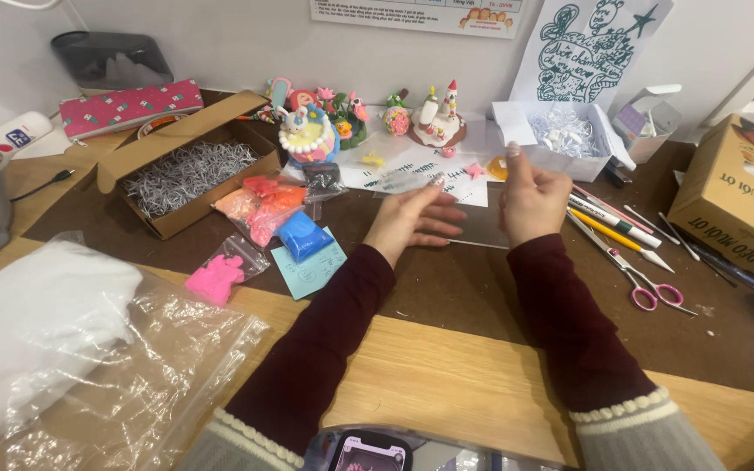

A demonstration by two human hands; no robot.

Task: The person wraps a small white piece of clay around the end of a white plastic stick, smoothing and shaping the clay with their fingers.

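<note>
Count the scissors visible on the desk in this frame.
1. The pink-handled scissors lie on the dark mat to the right of the right hand, just below the row of pens. More could be hidden in the boxes.

2 hands: left [412, 222], right [532, 202]. 1 scissors [634, 277]. 1 pencil case [130, 107]. 2 open boxes of shredded paper: brown [187, 167], white [560, 138]. 1 blue clay bag [304, 235]. 1 pink clay bag [220, 275].
</note>
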